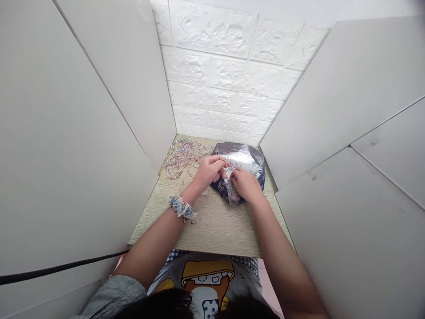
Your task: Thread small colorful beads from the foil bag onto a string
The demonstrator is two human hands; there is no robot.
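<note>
My left hand has its fingers bent in a pinch; what they hold, if anything, is too small to tell. Close beside it, my right hand curls its fingers down at a clear plastic bag of small pinkish beads. Whatever sits between those fingertips is hidden. The bag lies on a dark blue patterned pouch with a shiny silver top. To the left, strands of multicoloured beads lie in a loose heap.
The small wooden table has several stray beads near my left wrist. White panels close in on both sides, and a white brick-patterned wall stands behind. A black cord runs in at lower left.
</note>
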